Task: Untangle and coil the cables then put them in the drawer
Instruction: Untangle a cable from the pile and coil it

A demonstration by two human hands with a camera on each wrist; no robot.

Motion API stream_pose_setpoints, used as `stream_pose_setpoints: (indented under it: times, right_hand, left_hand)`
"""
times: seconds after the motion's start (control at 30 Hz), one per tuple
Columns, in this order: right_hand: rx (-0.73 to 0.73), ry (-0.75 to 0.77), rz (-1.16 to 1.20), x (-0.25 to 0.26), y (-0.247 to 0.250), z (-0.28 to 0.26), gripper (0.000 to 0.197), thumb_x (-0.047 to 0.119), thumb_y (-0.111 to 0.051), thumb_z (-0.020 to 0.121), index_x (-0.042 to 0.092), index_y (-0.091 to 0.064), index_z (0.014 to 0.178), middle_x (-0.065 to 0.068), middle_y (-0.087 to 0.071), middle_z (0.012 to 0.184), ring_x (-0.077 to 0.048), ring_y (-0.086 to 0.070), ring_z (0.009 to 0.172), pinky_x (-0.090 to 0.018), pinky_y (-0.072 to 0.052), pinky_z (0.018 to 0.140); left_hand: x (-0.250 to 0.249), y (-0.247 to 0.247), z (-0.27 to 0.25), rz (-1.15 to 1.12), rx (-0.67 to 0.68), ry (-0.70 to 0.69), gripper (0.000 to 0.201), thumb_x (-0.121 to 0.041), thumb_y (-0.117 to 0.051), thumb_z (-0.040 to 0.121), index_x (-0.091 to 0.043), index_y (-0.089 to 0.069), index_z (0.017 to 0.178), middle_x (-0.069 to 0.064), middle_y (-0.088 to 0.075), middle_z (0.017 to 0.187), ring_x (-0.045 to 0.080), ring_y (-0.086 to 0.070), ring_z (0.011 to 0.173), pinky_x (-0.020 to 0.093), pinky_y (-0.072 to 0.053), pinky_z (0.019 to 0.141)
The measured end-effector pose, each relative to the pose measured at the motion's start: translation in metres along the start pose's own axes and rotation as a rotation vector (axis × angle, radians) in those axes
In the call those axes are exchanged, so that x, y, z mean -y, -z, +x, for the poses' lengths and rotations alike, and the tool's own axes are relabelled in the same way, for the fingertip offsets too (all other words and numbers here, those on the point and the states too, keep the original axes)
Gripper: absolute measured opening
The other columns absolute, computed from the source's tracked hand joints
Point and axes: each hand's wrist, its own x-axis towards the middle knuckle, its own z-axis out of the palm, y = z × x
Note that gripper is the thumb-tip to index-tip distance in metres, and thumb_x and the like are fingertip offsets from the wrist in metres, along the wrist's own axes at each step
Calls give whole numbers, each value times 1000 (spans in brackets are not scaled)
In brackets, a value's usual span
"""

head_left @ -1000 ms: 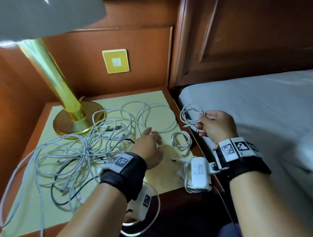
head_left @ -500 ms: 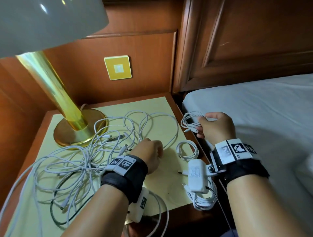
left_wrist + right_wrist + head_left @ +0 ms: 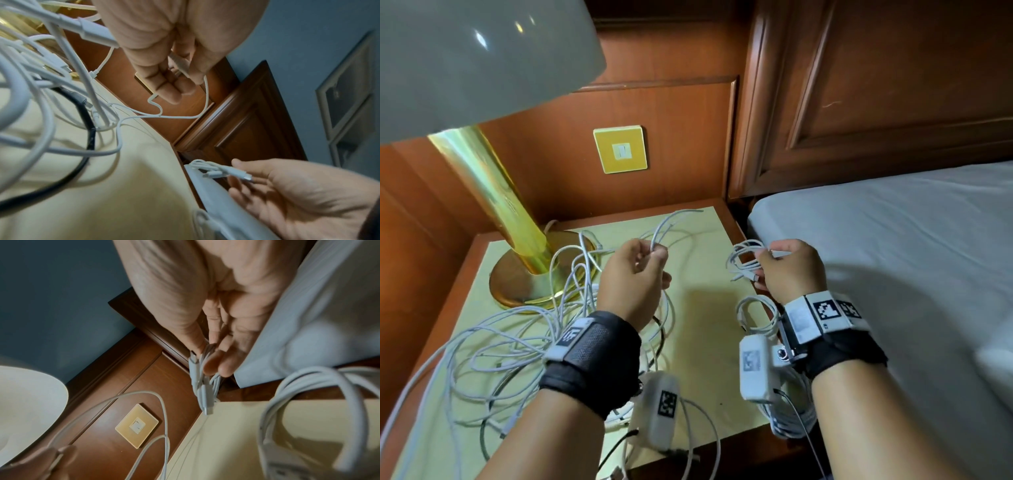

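Observation:
A tangle of white cables (image 3: 517,342) with one black cable (image 3: 88,129) covers the left of the nightstand top (image 3: 705,342). My left hand (image 3: 654,255) is raised above it and pinches the end of a white cable (image 3: 179,63), whose loop (image 3: 671,222) arches up behind the fingers. My right hand (image 3: 765,263) hovers over the nightstand's right edge, thumb and fingers pinching a small coiled white cable (image 3: 199,378) with both plugs hanging down. Another coiled white cable (image 3: 756,318) lies on the nightstand just under my right wrist. No drawer is in view.
A brass lamp base (image 3: 517,281) stands at the back left, its shade (image 3: 465,61) overhanging the tangle. A bed with a grey sheet (image 3: 893,257) runs along the right side. Wood panelling with a yellow switch plate (image 3: 620,149) closes the back.
My left hand has risen from the nightstand, lifting a white cable end out of the tangle. My right hand keeps hold of the small coil in about the same place.

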Motion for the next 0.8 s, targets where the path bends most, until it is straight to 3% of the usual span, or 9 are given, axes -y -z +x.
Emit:
stream_pose_setpoints:
  times: [0.1, 0.17, 0.3, 0.4, 0.5, 0.57, 0.63, 0.7, 0.8]
  right_hand:
    - [197, 27, -245, 3, -5, -6, 36, 42, -53, 94, 9, -67, 91, -14, -68, 93, -34, -64, 91, -41, -55, 85]
    - [167, 84, -353, 9, -1, -11, 40, 44, -46, 98, 11, -66, 104, -14, -66, 108, -31, -59, 104, -34, -46, 89]
    - [94, 129, -103, 26, 10, -20, 48, 49, -47, 97, 9, -60, 75, -9, -63, 76, -29, -58, 81, -34, -44, 72]
    - [323, -59, 168, 31, 4, -33, 44, 53, -57, 93, 12, -70, 94, -13, -75, 94, -25, -71, 94, -37, -52, 77]
    - [403, -117, 480, 37, -4, -46, 8, 8, -59, 97, 2, -61, 101, -20, -70, 101, -28, -68, 98, -34, -50, 73]
    - [380, -63, 607, 38, -2, -48, 32, -12, -43, 95, 12, -58, 109, -14, -68, 99, -23, -66, 91, -32, -50, 71]
    - [322, 26, 608, 38, 4, -51, 43, -15, -37, 91, 15, -64, 101, -8, -69, 92, -15, -66, 76, -30, -47, 63]
    - [275, 71, 642, 37, 12, -57, 49, -16, -36, 87, 20, -69, 80, -3, -69, 83, -11, -60, 63, -29, -39, 56]
    - [314, 123, 845, 40, 19, -70, 55, -18, -35, 83, 20, -65, 56, -5, -67, 75, -15, -51, 58, -29, -31, 54]
  left_hand:
    - [-6, 1, -3, -149, -56, 17, 22, -16, -48, 102, -11, -60, 84, 2, -63, 70, 16, -67, 62, 35, -58, 70]
    - [-9, 2, -3, -162, -29, 12, 28, -15, -44, 104, -12, -61, 83, 3, -63, 74, 14, -68, 63, 31, -57, 67]
    - [-12, 5, -12, -60, 167, 0, 21, -21, -58, 95, -16, -70, 79, 4, -71, 76, 18, -70, 65, 36, -58, 70]
    - [-16, 9, -24, 28, 311, -22, 18, -14, -57, 87, -17, -73, 77, -2, -75, 77, 16, -68, 63, 32, -55, 67]
    - [-21, 15, -36, 130, 435, -33, 29, -5, -51, 82, -20, -75, 80, -2, -74, 72, 14, -68, 60, 24, -50, 62]
    - [-15, 19, -38, 239, 377, -13, 39, 5, -46, 85, -23, -74, 82, -5, -73, 76, 10, -70, 60, 21, -49, 53]
    - [-6, 28, -36, 304, 227, 15, 40, 6, -47, 85, -24, -71, 80, -6, -72, 89, 10, -73, 68, 24, -53, 54]
    - [0, 38, -35, 389, 113, 5, 32, -3, -53, 86, -29, -72, 87, -7, -73, 100, 12, -72, 82, 27, -56, 71]
    - [2, 48, -41, 468, 86, -19, 23, -16, -59, 90, -32, -74, 98, -9, -71, 114, 11, -67, 97, 22, -46, 81]
